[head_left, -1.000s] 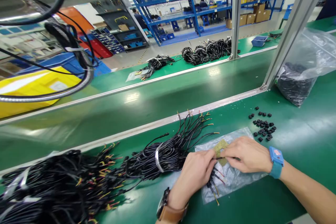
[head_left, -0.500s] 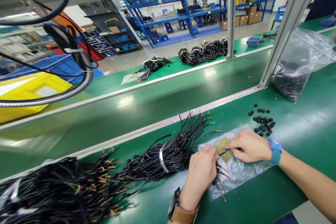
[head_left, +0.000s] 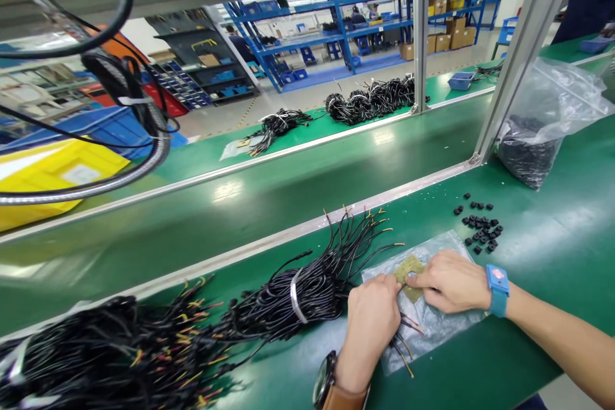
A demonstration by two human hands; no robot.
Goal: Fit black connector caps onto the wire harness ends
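Note:
My left hand (head_left: 375, 307) is closed around black cables; their split ends (head_left: 406, 349) with bare coloured wires stick out below the fingers. My right hand (head_left: 449, 282), a blue band on its wrist, is closed with thumb and index finger together at a yellowish, sponge-like pad (head_left: 409, 267). What those fingertips hold, if anything, is hidden. Near the index fingertip the pad has a small pale spot. The pad lies on a clear plastic bag (head_left: 442, 327) under both hands. Left of my left hand lies a tied bundle of black cables (head_left: 312, 288).
A larger heap of black cables (head_left: 96, 352) covers the left front. Small black blocks (head_left: 483, 224) lie behind my right hand. A clear bag of black parts (head_left: 528, 147) stands by the metal post (head_left: 509, 57). More cable bundles (head_left: 375, 99) lie across the green bench.
My right fingertips have moved slightly left and down across the pad toward my left hand. The dark thin piece seen between the hands no longer shows. My left hand stays closed on the cables.

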